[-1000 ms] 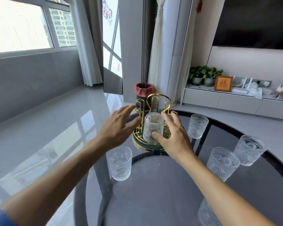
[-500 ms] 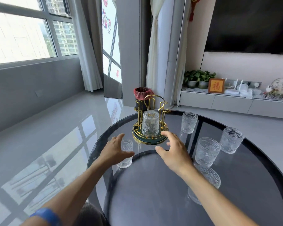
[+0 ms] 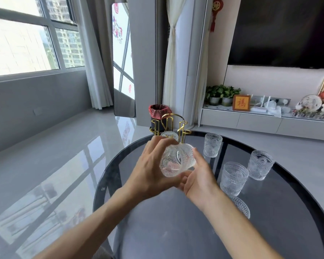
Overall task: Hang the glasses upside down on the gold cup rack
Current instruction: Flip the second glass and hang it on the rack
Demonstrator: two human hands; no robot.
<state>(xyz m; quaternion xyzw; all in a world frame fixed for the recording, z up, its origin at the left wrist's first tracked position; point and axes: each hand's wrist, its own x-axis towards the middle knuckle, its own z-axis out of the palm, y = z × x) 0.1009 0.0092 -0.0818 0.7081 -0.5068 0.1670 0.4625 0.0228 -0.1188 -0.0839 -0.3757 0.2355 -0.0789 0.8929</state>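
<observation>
The left hand [image 3: 150, 171] wraps its fingers around a ribbed glass [image 3: 178, 161], held tilted above the dark round table [image 3: 176, 230]; the right hand [image 3: 198, 178] cups the same glass from below and the side. Behind the hands, the gold cup rack [image 3: 173, 124] is mostly hidden, only its upper loops and the top of one hung glass [image 3: 169, 135] showing. Farther right, three upright glasses [image 3: 212, 144] [image 3: 233, 181] [image 3: 260, 164] stand apart, and another glass [image 3: 240, 206] is partly covered by the right forearm.
</observation>
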